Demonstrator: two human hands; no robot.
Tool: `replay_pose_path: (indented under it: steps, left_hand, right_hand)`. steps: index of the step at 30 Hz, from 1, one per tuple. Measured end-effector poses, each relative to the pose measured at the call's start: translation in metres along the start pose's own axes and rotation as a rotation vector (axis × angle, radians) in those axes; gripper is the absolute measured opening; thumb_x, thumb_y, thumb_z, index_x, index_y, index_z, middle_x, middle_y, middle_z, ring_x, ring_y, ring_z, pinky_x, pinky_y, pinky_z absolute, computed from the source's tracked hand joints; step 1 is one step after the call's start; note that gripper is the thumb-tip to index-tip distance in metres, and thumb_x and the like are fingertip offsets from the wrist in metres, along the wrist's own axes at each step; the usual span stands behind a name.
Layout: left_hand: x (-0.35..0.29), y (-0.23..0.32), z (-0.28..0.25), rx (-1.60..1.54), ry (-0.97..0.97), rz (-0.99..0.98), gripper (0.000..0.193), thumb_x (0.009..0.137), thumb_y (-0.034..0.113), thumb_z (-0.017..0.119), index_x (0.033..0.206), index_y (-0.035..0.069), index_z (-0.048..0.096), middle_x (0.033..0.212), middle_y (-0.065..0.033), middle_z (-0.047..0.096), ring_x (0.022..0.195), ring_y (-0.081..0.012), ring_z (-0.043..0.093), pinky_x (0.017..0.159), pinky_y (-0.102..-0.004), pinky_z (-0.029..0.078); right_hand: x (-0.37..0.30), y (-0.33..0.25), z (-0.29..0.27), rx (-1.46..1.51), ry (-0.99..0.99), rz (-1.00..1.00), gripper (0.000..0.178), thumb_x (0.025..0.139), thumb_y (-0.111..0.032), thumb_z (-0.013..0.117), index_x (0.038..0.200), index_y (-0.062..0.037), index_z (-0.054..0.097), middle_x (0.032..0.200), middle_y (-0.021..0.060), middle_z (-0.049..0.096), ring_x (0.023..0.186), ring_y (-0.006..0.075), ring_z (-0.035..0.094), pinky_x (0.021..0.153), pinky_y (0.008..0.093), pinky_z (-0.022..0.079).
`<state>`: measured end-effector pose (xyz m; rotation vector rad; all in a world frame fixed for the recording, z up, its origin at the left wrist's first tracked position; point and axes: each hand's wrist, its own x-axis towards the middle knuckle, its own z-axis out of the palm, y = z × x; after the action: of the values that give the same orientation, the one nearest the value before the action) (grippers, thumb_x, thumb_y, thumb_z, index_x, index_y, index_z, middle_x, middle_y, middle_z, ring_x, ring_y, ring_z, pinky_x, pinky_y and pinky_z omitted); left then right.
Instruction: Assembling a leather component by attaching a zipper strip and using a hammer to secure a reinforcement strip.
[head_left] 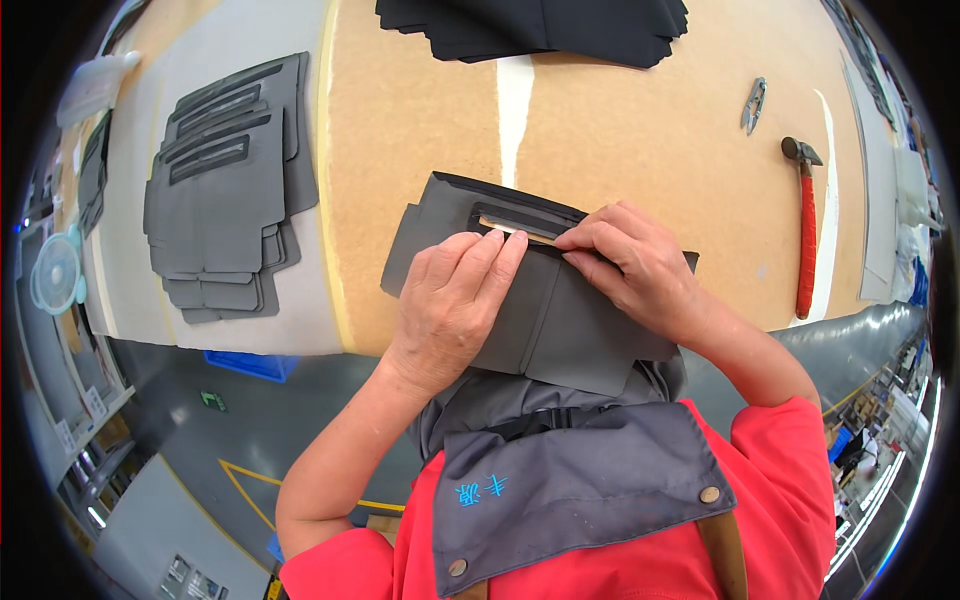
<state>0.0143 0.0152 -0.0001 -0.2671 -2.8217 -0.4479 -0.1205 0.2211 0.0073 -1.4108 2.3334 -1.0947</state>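
A broad tan bench (pixel 650 120) fills the upper half of the view, with a pale covering over its left part. The wearer, in a red short-sleeved top, faces it from below, with a grey apron (pixel 585 500) across the chest, marked by blue stitching and two round metal snaps.

At the far edge of the bench sits a pile of black pieces (pixel 540 25), partly cut off by the view. On the pale left part lies an overlapping stack of grey panels (pixel 225 195), some with a black-framed slot.

One similar grey panel (pixel 545 310) is at the bench's near edge, in front of the wearer, tilted and reaching toward the body. A center line runs down it, and a narrow slot with a black frame (pixel 480 214) crosses its upper part.

The left hand (pixel 452 290) rests on the panel, its fingertips at the slot's lower edge; whether it grips cannot be told. The right hand (pixel 632 262) pinches the panel between thumb and forefinger at the slot's right end.

To the right, a red-handled hammer (pixel 807 230) lies lengthwise; small metal snips (pixel 754 105) lie beyond it.
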Motion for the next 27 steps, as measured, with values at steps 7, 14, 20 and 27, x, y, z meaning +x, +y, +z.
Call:
replay_pose_path:
  steps: [7,14,20,27]
  left_hand:
    - [0.003,0.004,-0.006,-0.016,-0.039,0.028,0.048,0.082,0.005,0.066,0.130,0.008,0.069,0.121,-0.0061,0.060,0.113,-0.0237,0.060,0.096,-0.0367,0.050]
    - [0.001,0.018,-0.006,0.013,-0.057,0.021,0.048,0.083,0.006,0.065,0.131,0.005,0.068,0.123,-0.0097,0.060,0.118,-0.0249,0.059,0.101,-0.0377,0.051]
    - [-0.002,0.025,-0.001,-0.042,-0.082,0.031,0.046,0.085,0.004,0.063,0.131,0.002,0.067,0.127,-0.0119,0.060,0.122,-0.0272,0.058,0.103,-0.0387,0.051]
    - [-0.002,0.028,-0.002,-0.027,-0.096,0.010,0.047,0.086,0.004,0.063,0.133,0.003,0.066,0.129,-0.0121,0.059,0.123,-0.0278,0.058,0.104,-0.0387,0.051]
  right_hand:
    - [-0.012,0.003,0.003,-0.221,0.034,-0.207,0.031,0.076,-0.004,0.073,0.108,-0.0037,0.072,0.093,0.0067,0.064,0.081,0.0234,0.062,0.069,0.0346,0.053]
    - [-0.009,-0.003,0.002,-0.209,0.035,-0.189,0.034,0.076,0.000,0.075,0.110,-0.0033,0.072,0.094,0.0074,0.066,0.082,0.0235,0.063,0.070,0.0344,0.054]
    - [-0.016,-0.001,0.002,-0.055,0.072,-0.053,0.030,0.076,0.003,0.077,0.104,-0.0043,0.072,0.094,0.0065,0.066,0.081,0.0239,0.062,0.070,0.0344,0.053]
    - [-0.028,0.006,0.001,-0.152,0.054,-0.176,0.034,0.075,-0.002,0.072,0.108,-0.0044,0.074,0.095,0.0053,0.065,0.080,0.0223,0.061,0.068,0.0347,0.053]
